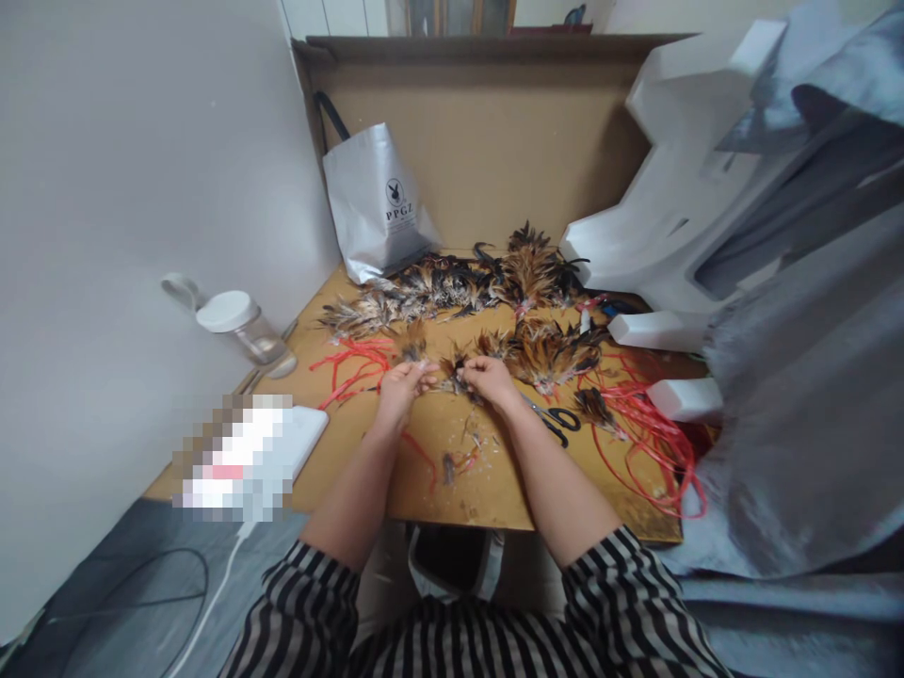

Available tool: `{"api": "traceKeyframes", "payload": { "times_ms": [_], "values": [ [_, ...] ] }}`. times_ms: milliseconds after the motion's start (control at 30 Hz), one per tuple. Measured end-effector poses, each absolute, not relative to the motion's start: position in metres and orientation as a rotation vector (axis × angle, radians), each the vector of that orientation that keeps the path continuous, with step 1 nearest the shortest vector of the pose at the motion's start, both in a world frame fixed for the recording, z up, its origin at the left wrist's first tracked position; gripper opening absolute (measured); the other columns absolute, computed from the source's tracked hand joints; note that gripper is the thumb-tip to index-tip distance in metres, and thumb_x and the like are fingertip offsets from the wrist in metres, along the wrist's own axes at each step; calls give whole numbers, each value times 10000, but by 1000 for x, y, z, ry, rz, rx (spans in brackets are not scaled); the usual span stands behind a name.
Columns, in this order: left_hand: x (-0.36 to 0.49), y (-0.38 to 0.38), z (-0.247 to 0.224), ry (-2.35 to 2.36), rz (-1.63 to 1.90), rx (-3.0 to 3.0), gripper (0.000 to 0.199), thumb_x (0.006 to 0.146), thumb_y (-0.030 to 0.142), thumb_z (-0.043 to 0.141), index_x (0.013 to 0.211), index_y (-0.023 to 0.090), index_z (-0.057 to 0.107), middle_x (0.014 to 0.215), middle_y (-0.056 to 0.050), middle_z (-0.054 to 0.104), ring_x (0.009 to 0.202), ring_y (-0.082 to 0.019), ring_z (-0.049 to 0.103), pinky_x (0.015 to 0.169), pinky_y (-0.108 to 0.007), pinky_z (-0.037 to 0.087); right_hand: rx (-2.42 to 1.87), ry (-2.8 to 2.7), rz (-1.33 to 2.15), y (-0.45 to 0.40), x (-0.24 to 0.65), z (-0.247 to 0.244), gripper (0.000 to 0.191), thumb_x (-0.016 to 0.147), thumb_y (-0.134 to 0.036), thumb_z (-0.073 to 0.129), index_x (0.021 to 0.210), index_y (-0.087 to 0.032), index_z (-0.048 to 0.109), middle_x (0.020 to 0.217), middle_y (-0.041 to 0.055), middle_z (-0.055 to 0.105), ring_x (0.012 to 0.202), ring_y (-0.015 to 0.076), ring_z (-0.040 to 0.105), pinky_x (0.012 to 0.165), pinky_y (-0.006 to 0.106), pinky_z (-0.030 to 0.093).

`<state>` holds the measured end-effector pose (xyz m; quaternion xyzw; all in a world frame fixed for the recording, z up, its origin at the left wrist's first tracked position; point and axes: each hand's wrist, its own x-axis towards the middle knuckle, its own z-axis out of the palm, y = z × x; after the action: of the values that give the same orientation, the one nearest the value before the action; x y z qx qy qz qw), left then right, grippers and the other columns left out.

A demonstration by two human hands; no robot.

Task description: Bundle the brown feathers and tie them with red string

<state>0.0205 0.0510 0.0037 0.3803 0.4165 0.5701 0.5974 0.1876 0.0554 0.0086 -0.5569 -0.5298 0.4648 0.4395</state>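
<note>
Your top [459, 645] is striped, near-black bands alternating with pale grey-beige ones of much the same width. Across your front, at the bottom of the view, the stripes run mostly up and down. Your left sleeve [303, 589] and right sleeve [625, 589] carry the same pattern, bending with the folds of the cloth. Both are cut loose and end around your elbows, each with a plain, straight hem. Below them, your left forearm [363, 480] and right forearm [555, 471] are bare and narrow toward the wrists. Your left grip [404, 386] and right grip [489, 379] are ungloved, five-fingered hands.
</note>
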Motion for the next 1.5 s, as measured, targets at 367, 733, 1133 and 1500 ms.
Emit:
{"api": "traceKeyframes", "payload": {
  "times_ms": [367, 733, 1133, 1500],
  "values": [
    [23, 46, 6, 935, 1204, 923, 266, 629, 320, 687, 774, 102, 641, 943, -125, 665, 600, -87, 596, 521, -183, 412, -1130, -990, 1471, 53, 192, 22, 266, 537, -346, 685, 585, -160, 501, 571, -6, 596, 361, 37, 383, 323, 161, 251],
    [24, 40, 7, 863, 985, 960, 261, 637, 292, 693, 799, 91, 650, 852, -115, 673, 655, -108, 608, 549, -175, 434, -1217, -1139, 1374, 50, 185, 18, 265, 593, -381, 657, 590, -172, 496, 382, -72, 437, 318, 38, 313, 330, 162, 222],
    [22, 43, 5, 713, 965, 805, 116, 677, 179, 660, 757, 96, 670, 786, -82, 671, 584, -54, 559, 539, -147, 426, -821, -893, 1850, 45, 187, 26, 248, 599, -250, 701, 805, -156, 597, 639, -5, 602, 444, 27, 422, 438, 152, 352],
    [22, 39, 14, 626, 969, 614, 45, 729, 95, 592, 736, 102, 636, 723, -41, 633, 558, -33, 548, 498, -96, 441, -785, -946, 1876, 43, 185, 26, 267, 590, -251, 721, 795, -133, 598, 652, 5, 622, 444, 17, 414, 446, 145, 348]
  ]
}}
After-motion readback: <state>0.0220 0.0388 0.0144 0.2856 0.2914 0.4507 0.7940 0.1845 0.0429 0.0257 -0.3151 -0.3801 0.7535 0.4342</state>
